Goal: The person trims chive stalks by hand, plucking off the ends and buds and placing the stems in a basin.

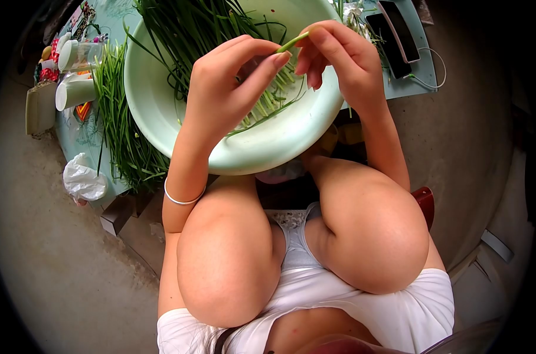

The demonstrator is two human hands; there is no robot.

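Observation:
Between my two hands a short green chive stem (293, 42) is stretched over a pale green basin (250, 156). My left hand (238, 76) pinches one end between thumb and fingers. At the other end, my right hand (345, 56) grips it with thumb and forefinger, the other fingers curled below. Long dark green chives (191, 29) lie in the basin beyond my left hand. Their pale stalk ends (267, 106) show beneath my hands. Another heap of chives (117, 112) rests on the table beside the basin, to the left.
On the table's left side are a clear plastic cup (79, 56), a white cup (74, 92) and a crumpled white plastic bag (84, 179). A phone (398, 29) with a white cable (440, 66) lies at the right. My knees (229, 265) are close below the basin.

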